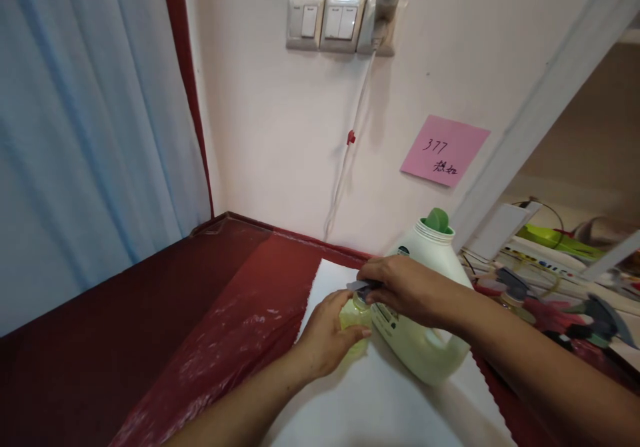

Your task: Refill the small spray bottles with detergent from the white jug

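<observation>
My left hand (324, 335) is wrapped around a small clear bottle (356, 350) of pale yellow liquid, standing on a white sheet (380, 403). At the bottle's mouth, my right hand (403, 285) grips a dark pump top (369, 285) with a pale grey nozzle pointing left. My fingers partly cover the pump top, so I cannot tell how firmly it sits on the neck. Just behind and right of the bottle is a large pale green detergent jug (415, 352) with a handle. Its threaded mouth is uncapped and shows a green pouring spout (438, 220) inside.
Red plastic film (250, 307) covers part of the dark red tabletop (95, 320). Blue curtains (90, 120) hang at left. A white cord (345, 167) runs down the wall from a socket. Spray heads (603, 320) and other clutter lie at right.
</observation>
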Demonstrator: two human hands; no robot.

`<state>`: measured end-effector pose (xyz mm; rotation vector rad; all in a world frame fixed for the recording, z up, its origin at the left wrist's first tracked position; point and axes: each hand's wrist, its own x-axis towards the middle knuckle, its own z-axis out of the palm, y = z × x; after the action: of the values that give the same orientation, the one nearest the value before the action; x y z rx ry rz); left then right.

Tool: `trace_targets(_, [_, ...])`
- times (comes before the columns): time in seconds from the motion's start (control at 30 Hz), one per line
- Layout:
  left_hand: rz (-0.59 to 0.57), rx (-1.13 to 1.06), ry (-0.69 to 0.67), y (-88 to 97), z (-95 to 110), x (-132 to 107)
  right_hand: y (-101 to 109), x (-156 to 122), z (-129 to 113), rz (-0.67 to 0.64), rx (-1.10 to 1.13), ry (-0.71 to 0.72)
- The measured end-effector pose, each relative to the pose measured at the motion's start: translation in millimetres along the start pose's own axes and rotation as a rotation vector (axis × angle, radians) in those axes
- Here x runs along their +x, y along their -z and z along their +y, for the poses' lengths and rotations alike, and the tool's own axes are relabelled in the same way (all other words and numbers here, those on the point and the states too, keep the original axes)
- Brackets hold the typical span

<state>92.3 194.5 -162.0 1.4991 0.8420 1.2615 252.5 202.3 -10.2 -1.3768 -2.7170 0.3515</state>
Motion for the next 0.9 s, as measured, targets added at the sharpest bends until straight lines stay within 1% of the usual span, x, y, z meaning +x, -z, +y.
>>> trace_targets(0.13, [-0.009,0.030,-0.004,0.5,0.6,0.7,-3.5,-1.8,2.9,0.019,0.045,-0.014])
trace_targets(0.23, [-0.030,0.069,0.007,0.5,8.9,0.7,-4.2,-2.5,2.0,0.028,0.063,-0.028])
trace_targets(0.3, [-0.023,0.103,0.016,-1.4,16.6,1.1,-3.7,-3.4,0.2,0.029,0.069,-0.034])
trace_targets(0.47, [0.104,0.212,0.006,-12.6,29.3,5.8,-2.7,-6.8,-4.0,0.030,0.077,-0.053])
trace_targets(0.57, [0.125,0.256,-0.017,-15.2,30.1,9.5,-3.7,-7.8,-2.7,0.037,0.087,-0.049])
trace_targets(0.63, [0.076,0.240,-0.023,-11.2,30.0,12.8,-4.5,-7.5,-0.7,0.041,0.098,-0.034])
trace_targets(0.67, [0.026,0.215,-0.019,-7.3,30.2,15.3,-4.7,-7.1,0.2,0.041,0.104,-0.026])
trace_targets(0.83, [-0.346,0.040,0.031,17.8,34.7,32.3,-5.6,-4.3,2.1,0.053,0.103,0.004])
trace_targets(0.87, [-0.383,0.025,0.038,20.4,35.1,34.5,-5.9,-4.1,2.1,0.053,0.101,0.006])
trace_targets(0.9, [-0.391,0.022,0.041,21.3,34.9,35.7,-6.3,-4.1,2.3,0.053,0.101,0.007])
